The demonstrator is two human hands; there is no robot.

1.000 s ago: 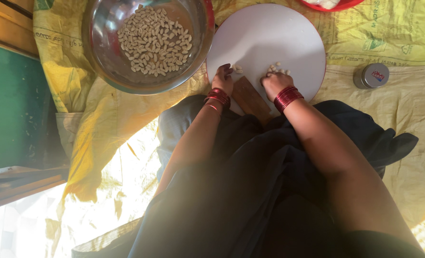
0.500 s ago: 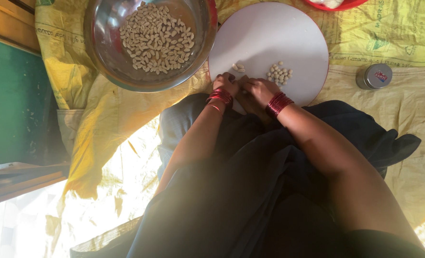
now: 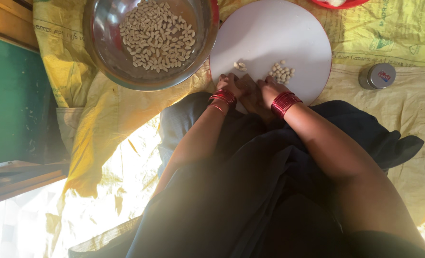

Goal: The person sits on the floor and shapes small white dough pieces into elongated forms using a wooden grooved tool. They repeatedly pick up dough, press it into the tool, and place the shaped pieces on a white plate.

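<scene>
- At the near rim of the white board (image 3: 270, 33), the left hand (image 3: 231, 85) and right hand (image 3: 269, 88) rest close together, fingers curled down; whether either pinches a nut I cannot tell.
- A small heap of peeled nuts (image 3: 282, 72) lies on the board just beyond the right hand.
- A few more nuts (image 3: 239, 65) lie just beyond the left hand.
- Red bangles (image 3: 284, 102) circle both wrists.
- A steel bowl (image 3: 108, 52) of nuts stands left of the board, its rim overlapping the board's edge.
- A small round tin (image 3: 378, 75) sits right of the board, apart from it.
- All rest on a yellow sheet (image 3: 107, 114).
</scene>
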